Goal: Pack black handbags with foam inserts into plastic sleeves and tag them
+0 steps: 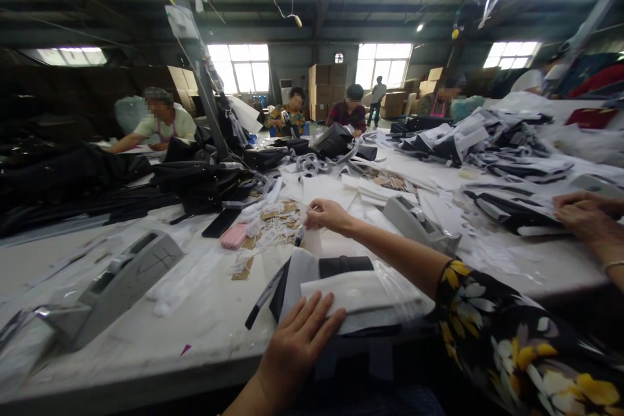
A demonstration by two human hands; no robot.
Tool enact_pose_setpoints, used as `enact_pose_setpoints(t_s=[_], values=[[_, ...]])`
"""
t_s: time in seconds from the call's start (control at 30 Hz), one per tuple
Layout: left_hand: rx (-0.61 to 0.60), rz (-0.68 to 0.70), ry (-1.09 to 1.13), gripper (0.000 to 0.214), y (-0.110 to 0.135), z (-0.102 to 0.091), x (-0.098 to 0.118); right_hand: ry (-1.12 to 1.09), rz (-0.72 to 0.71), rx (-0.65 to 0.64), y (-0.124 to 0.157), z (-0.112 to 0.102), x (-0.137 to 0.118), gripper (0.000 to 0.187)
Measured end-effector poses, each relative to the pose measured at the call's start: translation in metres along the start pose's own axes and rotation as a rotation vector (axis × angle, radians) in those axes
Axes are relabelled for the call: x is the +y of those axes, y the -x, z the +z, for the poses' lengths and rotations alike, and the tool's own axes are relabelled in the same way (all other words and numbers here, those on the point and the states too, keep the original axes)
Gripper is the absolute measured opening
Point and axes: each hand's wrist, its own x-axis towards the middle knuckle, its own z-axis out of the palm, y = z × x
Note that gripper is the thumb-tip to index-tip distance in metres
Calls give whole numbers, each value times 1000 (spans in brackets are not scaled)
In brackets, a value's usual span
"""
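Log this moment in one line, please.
left hand: on white wrapping | right hand: pinched, near brown tags | grey dispensers: on table

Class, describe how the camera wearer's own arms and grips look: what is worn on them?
The left grip and right grip are ungloved. The right arm's sleeve is black with yellow and white flowers, ending near the elbow. The left forearm is bare where visible.

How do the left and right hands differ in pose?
The left hand presses its extended fingers on a white sheet; the right hand has its fingers curled. The left hand is nearer the camera; the right hand reaches farther across the table. Both are bare.
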Motion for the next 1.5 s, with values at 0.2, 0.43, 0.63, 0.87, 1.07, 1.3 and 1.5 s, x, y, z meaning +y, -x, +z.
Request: enact_pose_setpoints(t_s=[0.2, 0.43, 0.63, 0.87, 1.07, 1.3, 1.5], values=[[-93, -18, 54, 44, 2, 4, -1, 76, -148, 13, 54, 6, -30, 9], [-97, -44, 161, 41, 5, 8, -1, 236, -522, 73, 140, 37, -15, 14], [-24, -101, 320, 31, 7, 3, -2, 77, -551, 6, 164, 45, -3, 22], [143, -206, 228, 22, 14, 5, 6, 22, -468, -16, 171, 39, -7, 18], [218, -254, 213, 25, 25, 13, 12, 32, -504, 47, 189, 45, -5, 24], [270, -459, 244, 35, 28, 18, 15, 221, -674, 88, 192, 52, 4, 32], [189, -312, 219, 42, 25, 15, 14, 329, -769, 15, 193, 49, -2, 22]])
